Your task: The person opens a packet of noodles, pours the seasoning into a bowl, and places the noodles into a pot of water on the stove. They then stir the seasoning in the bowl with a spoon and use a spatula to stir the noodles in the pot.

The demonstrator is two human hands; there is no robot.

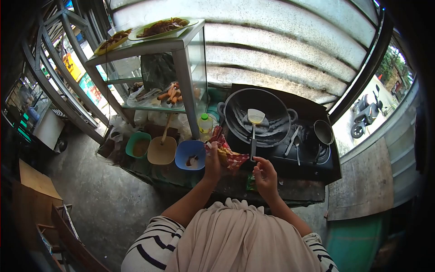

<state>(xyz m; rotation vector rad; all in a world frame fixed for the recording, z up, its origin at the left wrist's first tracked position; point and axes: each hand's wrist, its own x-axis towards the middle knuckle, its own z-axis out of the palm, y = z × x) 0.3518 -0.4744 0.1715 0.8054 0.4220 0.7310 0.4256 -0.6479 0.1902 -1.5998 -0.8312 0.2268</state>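
Note:
My left hand (pixel 212 164) is closed around a red and yellow plastic packet (pixel 233 158) with a crumpled top, held above the counter's front edge. Just right of the packet, my right hand (pixel 266 177) has its index finger and thumb a little apart, with nothing visible between them. Below that hand lies a small green packet (pixel 250 182). A blue bowl (pixel 180 156) with some white and brown contents stands left of my left hand. Beyond my hands, a spatula (pixel 253 140) rests in a large dark wok (pixel 235 106), a little pale yellow liquid on its blade.
Left of the blue bowl stand a beige bowl (pixel 156 156) and a green bowl (pixel 131 147). A bottle with a green cap (pixel 205 123) sits behind. Sausages (pixel 172 94) lie in the glass case (pixel 192 50). Spoons (pixel 297 147) and a small pan (pixel 323 132) are at right.

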